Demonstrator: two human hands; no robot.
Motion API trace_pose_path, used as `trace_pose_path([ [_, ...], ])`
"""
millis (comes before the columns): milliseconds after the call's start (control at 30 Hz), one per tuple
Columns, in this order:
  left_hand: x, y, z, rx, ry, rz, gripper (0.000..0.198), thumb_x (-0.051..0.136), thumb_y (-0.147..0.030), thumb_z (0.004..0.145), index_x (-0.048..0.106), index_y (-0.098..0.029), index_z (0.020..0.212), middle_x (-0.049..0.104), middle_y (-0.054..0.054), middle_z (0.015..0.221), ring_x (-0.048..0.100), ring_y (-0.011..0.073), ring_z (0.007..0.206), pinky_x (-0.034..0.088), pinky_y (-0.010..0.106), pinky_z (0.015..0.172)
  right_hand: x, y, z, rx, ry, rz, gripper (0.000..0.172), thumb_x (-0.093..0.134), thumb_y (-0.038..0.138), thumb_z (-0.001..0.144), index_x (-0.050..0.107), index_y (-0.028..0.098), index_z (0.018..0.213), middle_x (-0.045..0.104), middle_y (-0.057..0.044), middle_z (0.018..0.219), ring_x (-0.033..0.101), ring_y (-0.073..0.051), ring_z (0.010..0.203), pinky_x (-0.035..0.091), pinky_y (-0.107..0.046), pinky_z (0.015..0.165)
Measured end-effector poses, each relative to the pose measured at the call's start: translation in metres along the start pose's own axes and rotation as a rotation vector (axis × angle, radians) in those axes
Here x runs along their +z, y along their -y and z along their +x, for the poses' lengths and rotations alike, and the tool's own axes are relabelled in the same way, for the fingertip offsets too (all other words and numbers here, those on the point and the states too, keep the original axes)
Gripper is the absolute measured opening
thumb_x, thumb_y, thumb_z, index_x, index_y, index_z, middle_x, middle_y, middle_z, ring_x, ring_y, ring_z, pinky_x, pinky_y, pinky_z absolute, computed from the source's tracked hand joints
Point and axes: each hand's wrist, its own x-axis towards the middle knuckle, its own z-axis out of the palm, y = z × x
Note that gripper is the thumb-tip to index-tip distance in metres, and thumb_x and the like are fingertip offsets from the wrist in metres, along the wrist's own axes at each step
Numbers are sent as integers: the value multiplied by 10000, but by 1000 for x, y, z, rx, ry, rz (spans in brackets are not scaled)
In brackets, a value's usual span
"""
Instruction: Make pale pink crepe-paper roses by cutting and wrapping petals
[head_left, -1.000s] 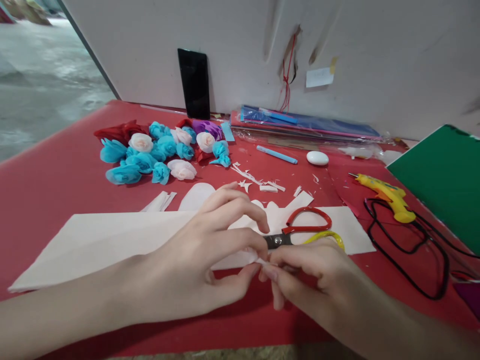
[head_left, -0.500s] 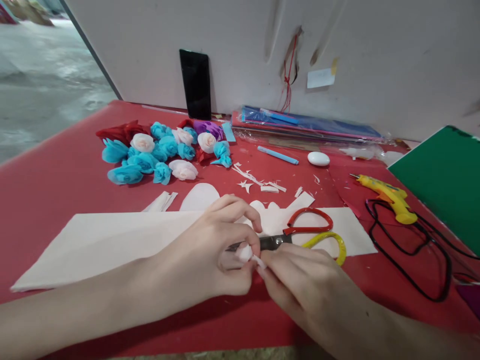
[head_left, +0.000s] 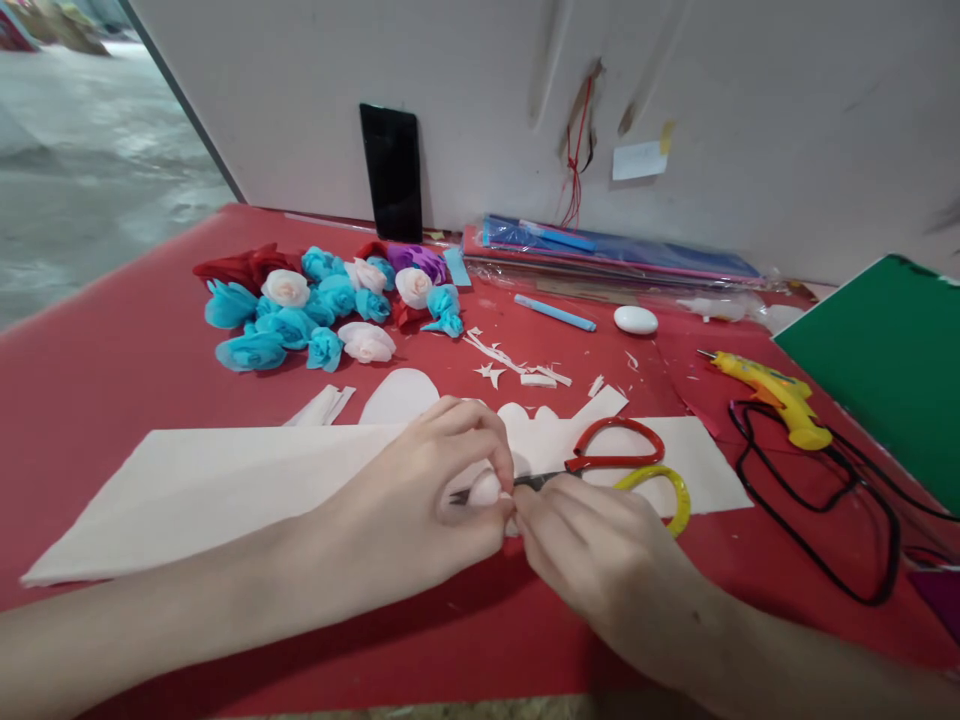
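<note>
Between my hands is a small white paper flower (head_left: pixel 486 488), rolled tight, its lower end hidden by fingers. My left hand (head_left: pixel 427 490) pinches it between thumb and index finger, the other fingers curled above. My right hand (head_left: pixel 592 545) is closed at the flower's base, fingertips against my left thumb. Behind them lie scissors (head_left: pixel 619 463) with one red and one yellow handle, resting on a long white paper strip (head_left: pixel 247 470). Rounded white paper petals (head_left: pixel 401 397) lie along the strip's far edge.
Blue, white, red and purple paper flowers (head_left: pixel 289 325) are heaped at the back left. A phone (head_left: pixel 391 175) leans on the wall. White scraps (head_left: pixel 491 350) lie mid-table. To the right are a yellow glue gun (head_left: pixel 776 395), its black cord (head_left: pixel 896 520) and a green board (head_left: pixel 885 360).
My right fingers have moved up and closed in against my left fingertips, covering the flower's twisted white end that showed before. The flower's rounded head now sits slightly higher.
</note>
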Motion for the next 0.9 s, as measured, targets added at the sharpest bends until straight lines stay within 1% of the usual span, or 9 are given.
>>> trace_pose_path([
  [67, -7, -4, -1, -20, -35, -2, 99, 544, -264, 871, 628, -222, 903, 636, -3, 914, 609, 165, 860, 498, 255, 764, -3, -8, 4, 160, -56, 301, 355, 398, 72, 989, 669, 96, 761, 666, -41, 596, 596, -133, 508, 456, -238, 482],
  [133, -15, -7, -1, -46, -80, 3, 144, 503, -339, 952, 611, -260, 1004, 643, -26, 943, 613, 155, 867, 498, 231, 763, -8, -16, 7, 360, -39, 580, 296, 453, 147, 1002, 670, 125, 802, 703, -29, 666, 626, -112, 571, 481, -196, 541],
  [233, -25, -9, 1, -42, -174, 16, 163, 477, -360, 986, 621, -287, 1003, 651, -51, 946, 619, 147, 894, 500, 212, 814, -15, -22, 12, 638, 48, 985, 269, 462, 246, 1016, 626, 167, 817, 692, -2, 717, 596, -83, 577, 482, -166, 551],
  [333, -30, -9, 3, 15, -222, 21, 142, 500, -309, 974, 639, -286, 987, 658, -63, 940, 622, 128, 880, 498, 196, 850, -19, -22, 15, 767, 105, 1282, 261, 439, 278, 1015, 574, 179, 815, 590, 21, 676, 519, -79, 542, 443, -177, 504],
  [433, -30, -10, 3, 76, -214, 38, 134, 523, -249, 958, 652, -277, 978, 678, -67, 956, 631, 117, 875, 496, 181, 848, -20, -21, 16, 806, 101, 1442, 246, 458, 278, 1007, 553, 182, 801, 477, 45, 655, 430, -76, 539, 354, -185, 474],
  [533, -31, -13, 1, 153, -220, 53, 130, 546, -210, 945, 660, -269, 962, 705, -80, 945, 643, 102, 897, 487, 144, 836, -18, -20, 13, 817, 122, 1553, 301, 491, 324, 1003, 528, 178, 741, 390, 56, 636, 334, -80, 548, 256, -220, 487],
  [633, -33, -15, -2, 201, -197, 60, 132, 567, -197, 943, 672, -277, 949, 715, -112, 931, 644, 62, 898, 463, 83, 821, -18, -19, 11, 842, 193, 1635, 333, 528, 375, 972, 516, 174, 707, 369, 49, 630, 290, -93, 555, 196, -266, 508],
  [767, -35, -14, -4, 191, -123, 61, 156, 563, -203, 957, 684, -301, 971, 717, -131, 949, 650, 41, 909, 454, 65, 821, -19, -18, 10, 811, 243, 1648, 322, 524, 362, 960, 491, 180, 697, 381, 35, 651, 301, -108, 591, 199, -288, 552],
  [900, -33, -19, -2, 184, -126, -9, 142, 579, -192, 929, 698, -239, 868, 716, -100, 840, 661, 40, 804, 473, 80, 759, -20, -18, 11, 693, 221, 1620, 297, 491, 276, 991, 490, 183, 708, 420, 29, 700, 344, -111, 655, 255, -269, 606],
])
